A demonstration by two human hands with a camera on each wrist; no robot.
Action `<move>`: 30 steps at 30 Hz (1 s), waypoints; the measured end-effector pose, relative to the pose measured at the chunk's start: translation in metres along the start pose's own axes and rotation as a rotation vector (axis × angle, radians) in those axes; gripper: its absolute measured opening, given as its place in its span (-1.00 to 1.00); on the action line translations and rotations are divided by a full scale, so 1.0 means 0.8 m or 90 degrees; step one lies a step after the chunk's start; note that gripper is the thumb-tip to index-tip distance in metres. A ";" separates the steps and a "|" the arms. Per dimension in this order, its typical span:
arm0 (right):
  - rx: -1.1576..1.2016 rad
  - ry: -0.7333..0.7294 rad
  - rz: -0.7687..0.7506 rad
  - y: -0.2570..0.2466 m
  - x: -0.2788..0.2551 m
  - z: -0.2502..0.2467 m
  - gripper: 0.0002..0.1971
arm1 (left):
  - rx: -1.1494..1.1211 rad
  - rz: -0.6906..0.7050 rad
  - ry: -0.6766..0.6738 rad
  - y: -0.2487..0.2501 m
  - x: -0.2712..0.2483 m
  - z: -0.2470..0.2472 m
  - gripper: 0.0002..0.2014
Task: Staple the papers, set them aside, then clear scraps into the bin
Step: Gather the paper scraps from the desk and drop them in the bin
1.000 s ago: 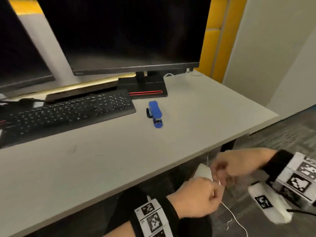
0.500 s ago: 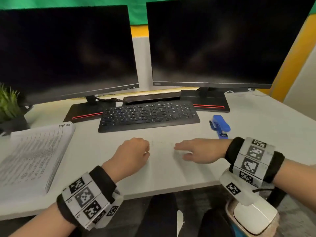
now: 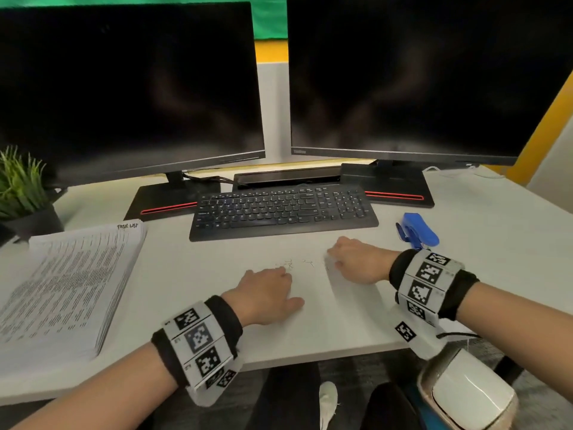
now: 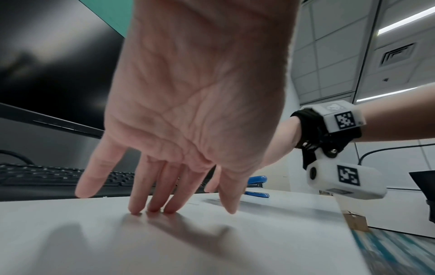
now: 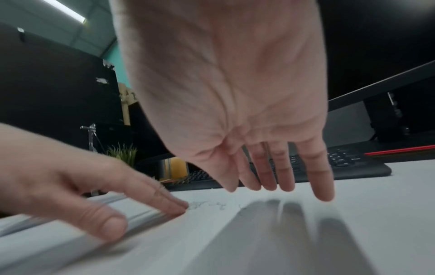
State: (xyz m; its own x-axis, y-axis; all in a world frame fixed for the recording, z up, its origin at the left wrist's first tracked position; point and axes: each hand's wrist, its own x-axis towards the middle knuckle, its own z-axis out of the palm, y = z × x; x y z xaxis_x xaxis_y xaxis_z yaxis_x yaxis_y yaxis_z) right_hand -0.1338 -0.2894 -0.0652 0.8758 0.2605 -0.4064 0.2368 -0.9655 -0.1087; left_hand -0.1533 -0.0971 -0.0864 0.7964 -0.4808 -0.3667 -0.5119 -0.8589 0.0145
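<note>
Both hands back up from below the desk; left hand (image 3: pixel 269 290) and right hand (image 3: pixel 356 262) now flat-fingered, holding nothing, flanking scraps (image 3: pixel 297 264) between them. Papers (image 3: pixel 66 287) sit aside, left of left hand; next scoop still to do, I'd say.

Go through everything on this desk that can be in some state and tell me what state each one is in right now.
Left hand: open, fingertips on the desk.
Right hand: open, fingers straight, just above the desk.
Staple scraps: scattered loose between the hands.
Stapler: lying closed beside the keyboard, untouched.
Paper stack: set aside at left, flat.
Left monitor: dark.
Right monitor: dark.
</note>
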 end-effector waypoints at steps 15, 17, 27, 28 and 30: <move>-0.013 0.007 -0.032 -0.031 0.021 0.015 -0.61 | -0.087 -0.012 0.010 -0.016 0.051 -0.027 -0.65; 0.031 0.025 -0.041 -0.024 0.023 0.014 -0.62 | -0.072 0.008 0.010 -0.014 0.052 -0.021 -0.62; 0.001 0.078 -0.170 -0.029 0.049 0.018 -0.58 | -0.202 -0.006 0.252 -0.042 0.007 -0.020 -0.59; -0.020 0.086 -0.180 -0.031 0.050 0.018 -0.61 | -0.202 -0.020 0.266 -0.048 0.003 -0.020 -0.60; -0.012 0.120 -0.196 -0.031 0.049 0.018 -0.67 | -0.206 -0.037 0.271 -0.056 -0.004 -0.018 -0.61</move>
State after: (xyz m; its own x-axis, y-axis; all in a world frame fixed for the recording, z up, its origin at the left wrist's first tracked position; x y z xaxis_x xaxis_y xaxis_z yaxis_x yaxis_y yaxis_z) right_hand -0.1115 -0.2555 -0.0917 0.8242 0.5360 -0.1828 0.5074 -0.8423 -0.1822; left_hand -0.1282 -0.0598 -0.0722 0.9148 -0.4027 0.0328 -0.3917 -0.8641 0.3159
